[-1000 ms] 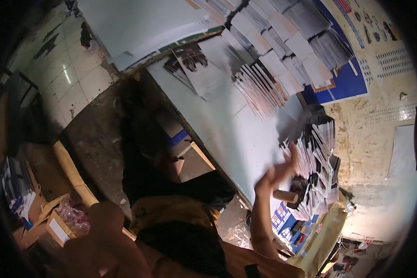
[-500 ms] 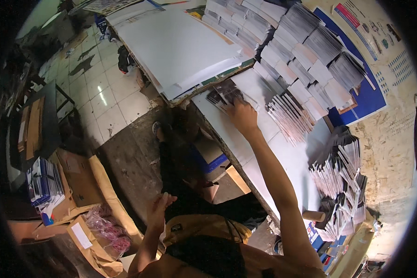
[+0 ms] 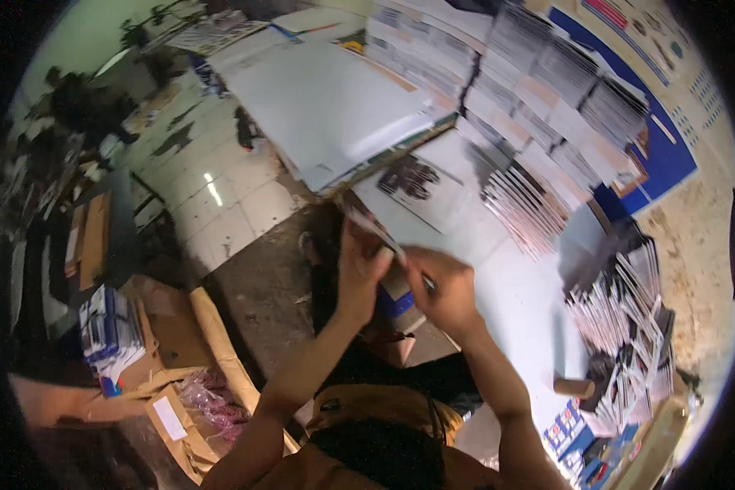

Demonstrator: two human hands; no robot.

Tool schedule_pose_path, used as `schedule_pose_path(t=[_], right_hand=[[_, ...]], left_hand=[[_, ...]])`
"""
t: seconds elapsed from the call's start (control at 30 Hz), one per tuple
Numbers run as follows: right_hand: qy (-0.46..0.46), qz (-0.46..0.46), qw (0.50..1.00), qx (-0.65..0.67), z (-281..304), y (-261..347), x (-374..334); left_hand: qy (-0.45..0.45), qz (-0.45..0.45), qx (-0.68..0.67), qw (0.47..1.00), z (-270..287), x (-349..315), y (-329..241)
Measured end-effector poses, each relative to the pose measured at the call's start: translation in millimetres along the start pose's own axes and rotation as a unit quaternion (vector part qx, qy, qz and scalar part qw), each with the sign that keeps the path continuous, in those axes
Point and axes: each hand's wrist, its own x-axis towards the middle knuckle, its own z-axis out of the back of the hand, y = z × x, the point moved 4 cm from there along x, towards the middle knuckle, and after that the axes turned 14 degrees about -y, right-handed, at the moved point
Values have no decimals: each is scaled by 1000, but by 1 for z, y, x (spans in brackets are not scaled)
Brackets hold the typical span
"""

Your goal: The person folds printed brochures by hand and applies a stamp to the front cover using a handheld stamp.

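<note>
Both hands are together in front of me, just off the table's near edge, with a thin booklet (image 3: 376,231) between them. It is tilted and seen nearly edge-on, so its cover is mostly hidden. My left hand (image 3: 361,273) grips its lower side with the thumb on top. The fingers of my right hand (image 3: 445,290) are closed on the right end. A small dark thing shows in the right palm, too blurred to name. Beyond the hands, another booklet (image 3: 423,192) with a dark picture on its cover lies flat on the white table (image 3: 518,302).
A leaning row of booklets (image 3: 524,211) stands on the table, with tall paper stacks (image 3: 539,90) behind. Messy booklet piles (image 3: 621,327) and a wooden cylinder (image 3: 574,387) are at the right. Large white sheets (image 3: 327,98) lie farther off. Cardboard boxes (image 3: 167,327) stand at the left.
My right hand has come back from the table toward me with a booklet. My left hand has risen from near my body and taken hold of it. The view has shifted slightly.
</note>
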Motion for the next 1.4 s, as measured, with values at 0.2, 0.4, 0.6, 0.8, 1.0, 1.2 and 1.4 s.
schedule_pose_path(t=[0.2,0.4,0.6,0.8,1.0,1.2,1.4], right_hand=[[78,-150,965,200,-8,0,-41],[130,-250,933,222,8,-28,-47],[13,-321,915,245,35,-128,-64],[0,-268,940,212,48,-159,-34],[-38,-319,928,190,38,-202,-73],[-41,-293,940,171,36,-186,-69],[-88,-213,956,181,52,-180,-64]], left_hand=[[5,63,24,998,19,-23,1],[101,9,52,993,-5,-28,16],[153,106,9,983,-89,0,64],[133,143,-25,980,-115,36,138],[143,237,61,959,-93,25,140],[156,211,62,963,-89,27,128],[185,164,66,967,-103,29,120]])
